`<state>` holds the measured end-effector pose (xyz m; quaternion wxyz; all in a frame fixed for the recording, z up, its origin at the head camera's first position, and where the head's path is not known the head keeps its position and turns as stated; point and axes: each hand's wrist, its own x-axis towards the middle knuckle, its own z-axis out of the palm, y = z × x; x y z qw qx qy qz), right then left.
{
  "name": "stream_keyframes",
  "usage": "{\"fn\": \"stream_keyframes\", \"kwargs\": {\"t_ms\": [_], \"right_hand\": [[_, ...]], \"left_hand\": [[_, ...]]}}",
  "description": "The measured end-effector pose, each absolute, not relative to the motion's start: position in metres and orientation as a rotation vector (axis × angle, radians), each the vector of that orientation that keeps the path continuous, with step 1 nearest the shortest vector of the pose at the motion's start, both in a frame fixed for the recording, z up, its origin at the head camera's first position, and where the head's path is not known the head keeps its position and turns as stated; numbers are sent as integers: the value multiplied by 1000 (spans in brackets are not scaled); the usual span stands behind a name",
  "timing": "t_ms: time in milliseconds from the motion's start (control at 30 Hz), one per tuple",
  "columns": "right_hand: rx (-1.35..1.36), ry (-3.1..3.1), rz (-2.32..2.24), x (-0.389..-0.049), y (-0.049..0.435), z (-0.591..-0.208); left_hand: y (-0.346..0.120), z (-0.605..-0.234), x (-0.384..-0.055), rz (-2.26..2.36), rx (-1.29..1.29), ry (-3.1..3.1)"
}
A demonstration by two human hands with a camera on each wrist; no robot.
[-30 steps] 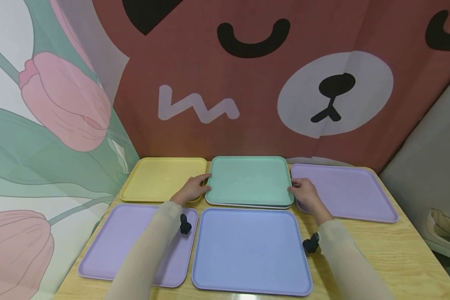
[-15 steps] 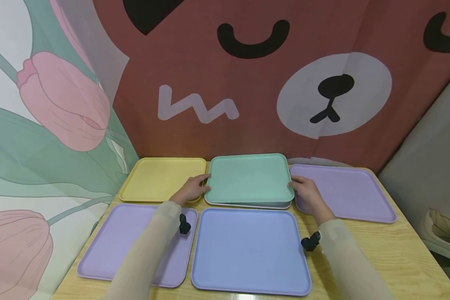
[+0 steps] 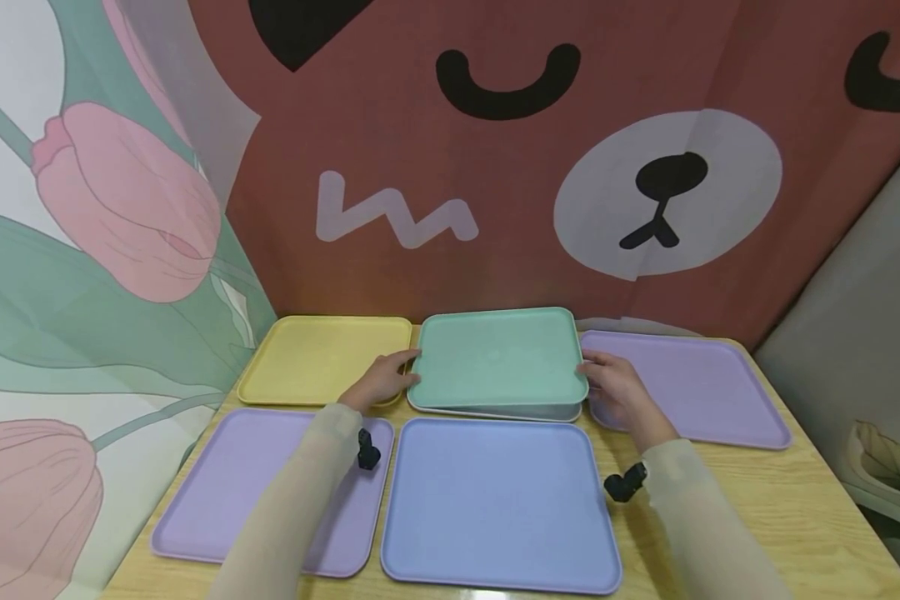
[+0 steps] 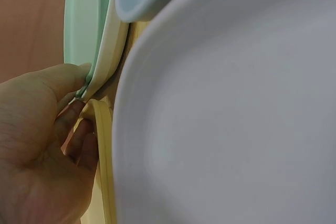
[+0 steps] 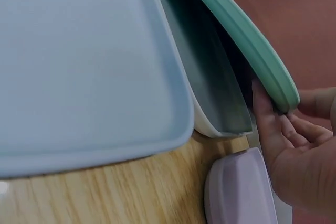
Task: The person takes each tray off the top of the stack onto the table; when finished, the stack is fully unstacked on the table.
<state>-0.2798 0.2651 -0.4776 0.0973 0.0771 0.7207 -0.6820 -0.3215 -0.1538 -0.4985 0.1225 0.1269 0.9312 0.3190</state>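
A mint-green tray (image 3: 495, 358) lies over a pale, whitish tray (image 3: 506, 412) at the back middle of the table. Its right end is tilted up, and in the right wrist view a dark wedge of space shows above the lower tray (image 5: 210, 72). My right hand (image 3: 617, 385) pinches the raised right edge between thumb and fingers. At the left edge, my left hand (image 3: 381, 379) pinches the green rim, thumb over it and fingertips beneath, as the left wrist view shows. The left fingers pass close over the yellow tray (image 3: 330, 358).
Purple trays lie at the front left (image 3: 232, 475) and back right (image 3: 690, 383). A blue tray (image 3: 498, 504) sits front middle. All rest on a wooden table (image 3: 787, 517), with a bear-printed cloth (image 3: 390, 275) hanging close behind.
The right end of the green tray has risen off the pale tray below, lifted by my right hand. My left hand stays at the left edge.
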Motion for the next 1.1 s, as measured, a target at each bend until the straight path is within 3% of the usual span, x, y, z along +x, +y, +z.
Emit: {"fn": "stream_keyframes", "kwargs": {"t_ms": [367,1100], "right_hand": [[254,2195,-2033,-275,266,-474],[200,2137,-2096,-246,315,-469]], "left_hand": [[-153,-498,-319,935,350,2721],[-154,-497,-320,885,385,2749]]}}
